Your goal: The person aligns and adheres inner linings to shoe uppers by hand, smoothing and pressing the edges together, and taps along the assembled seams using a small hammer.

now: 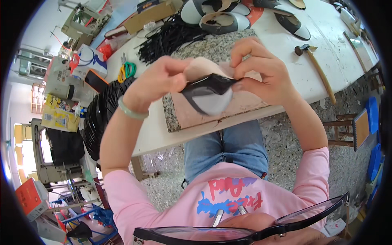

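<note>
In front of me, above a speckled stone slab (173,118), I hold a shoe upper (214,100) between both hands. Its toe part is white and grey, black shows along the edge, and the lining is beige. My left hand (163,77) pinches the left edge, with its fingers partly blurred. At the right edge, my right hand (261,73) grips the upper between thumb and fingers. The upper is tilted, toe toward me, and not touching the slab as far as I can see.
Black strips (167,41) lie in a heap behind the slab, with scissors (127,71) to their left. Several shoe uppers (224,22) are at the back. A hammer (318,69) rests on the white table (281,53) at right. A wooden stool (347,128) stands beyond the table edge.
</note>
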Tool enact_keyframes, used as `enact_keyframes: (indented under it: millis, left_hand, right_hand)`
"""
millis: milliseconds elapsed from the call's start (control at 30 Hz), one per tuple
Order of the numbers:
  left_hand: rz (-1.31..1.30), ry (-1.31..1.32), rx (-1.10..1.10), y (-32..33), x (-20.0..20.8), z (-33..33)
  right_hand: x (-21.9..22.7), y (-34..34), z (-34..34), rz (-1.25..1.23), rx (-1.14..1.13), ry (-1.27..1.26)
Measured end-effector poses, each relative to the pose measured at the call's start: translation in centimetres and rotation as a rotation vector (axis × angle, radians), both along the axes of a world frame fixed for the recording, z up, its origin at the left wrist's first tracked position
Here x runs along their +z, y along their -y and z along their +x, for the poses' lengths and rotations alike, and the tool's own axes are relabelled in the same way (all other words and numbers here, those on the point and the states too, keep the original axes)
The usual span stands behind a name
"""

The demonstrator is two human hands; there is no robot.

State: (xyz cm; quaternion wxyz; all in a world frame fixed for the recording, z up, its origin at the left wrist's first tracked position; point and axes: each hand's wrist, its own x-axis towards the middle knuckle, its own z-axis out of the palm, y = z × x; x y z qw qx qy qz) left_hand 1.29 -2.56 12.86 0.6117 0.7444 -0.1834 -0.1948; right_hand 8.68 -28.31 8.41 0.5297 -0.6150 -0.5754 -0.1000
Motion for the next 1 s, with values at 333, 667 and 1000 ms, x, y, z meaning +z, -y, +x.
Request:
enact_keyframes:
  millis: [333,667,1000]
  left_hand:
    - [0.085,-0.152,-0.277,2.3,0.8,0.3]
    - [1.1,0.877,-0.199,2.8,-8.3,3.5]
    - [1.101,0.715,0.027,2.7,-10.4,3.2]
  right_hand:
    - [1.9,1.1,2.8,-0.467,0.707,-0.33]
    - [-9.2,-1.2,-1.3,-0.692,-0.403,0.846]
    - [-8.6,-1.1,-0.6,-0.765,-0.342,0.684]
